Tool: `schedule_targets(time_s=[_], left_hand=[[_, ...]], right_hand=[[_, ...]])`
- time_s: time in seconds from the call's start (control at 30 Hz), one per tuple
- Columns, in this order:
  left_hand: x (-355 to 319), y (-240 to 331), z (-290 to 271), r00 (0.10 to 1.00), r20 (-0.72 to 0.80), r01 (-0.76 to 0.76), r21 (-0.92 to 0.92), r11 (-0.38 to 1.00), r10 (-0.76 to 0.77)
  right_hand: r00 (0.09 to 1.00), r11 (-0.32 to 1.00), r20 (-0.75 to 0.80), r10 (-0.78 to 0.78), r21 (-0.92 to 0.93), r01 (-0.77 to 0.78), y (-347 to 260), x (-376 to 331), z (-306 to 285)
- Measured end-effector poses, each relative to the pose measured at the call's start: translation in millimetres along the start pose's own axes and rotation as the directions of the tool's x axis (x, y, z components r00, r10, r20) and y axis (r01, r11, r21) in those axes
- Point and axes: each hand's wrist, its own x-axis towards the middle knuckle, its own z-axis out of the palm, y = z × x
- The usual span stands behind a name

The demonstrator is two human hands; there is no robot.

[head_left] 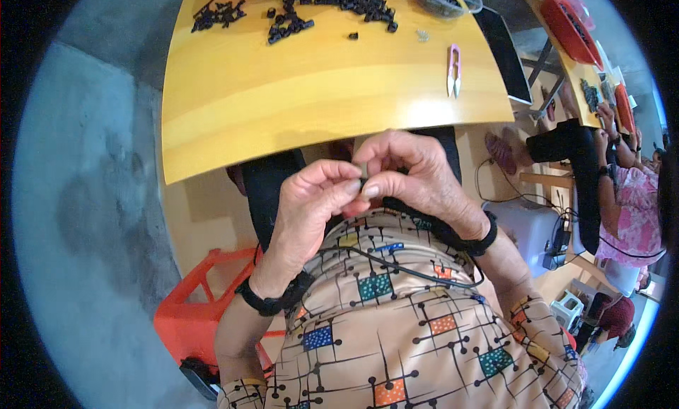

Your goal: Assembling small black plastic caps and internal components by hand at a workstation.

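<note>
Black small part (363, 174) pinched upright at frame centre | left hand (311, 204) and right hand (414, 176), fingertips pressed together on it, equally near | yellow bench (318, 84) above, pink snips (453, 71) upper right

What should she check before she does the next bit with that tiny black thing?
1. Small dark piece pinched between both hands: ok.
2. Left hand fingertips on it: ok.
3. Right hand fingertips on it: ok.
4. Piece lined up properly: cannot tell, fingers hide it.
5. More black pieces on the yellow table: ok.
6. Pink thread snips within reach on the table: ok, probably.
</note>
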Motion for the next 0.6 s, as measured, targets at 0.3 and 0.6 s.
schedule_targets(time_s=[0.3,0.6], left_hand=[[-5.4,6.6,-14.2,0.982,0.176,0.106,-0.187,0.977,-0.073],[-5.3,11.0,-34.9,0.966,0.257,0.078,-0.349,0.934,0.015]], right_hand=[[0.958,0.987,0.283,0.046,-0.16,-0.001,-32.9,21.8,-3.2],[0.993,0.856,0.012,-0.117,-0.505,0.107,-50.9,93.1,-32.4]])
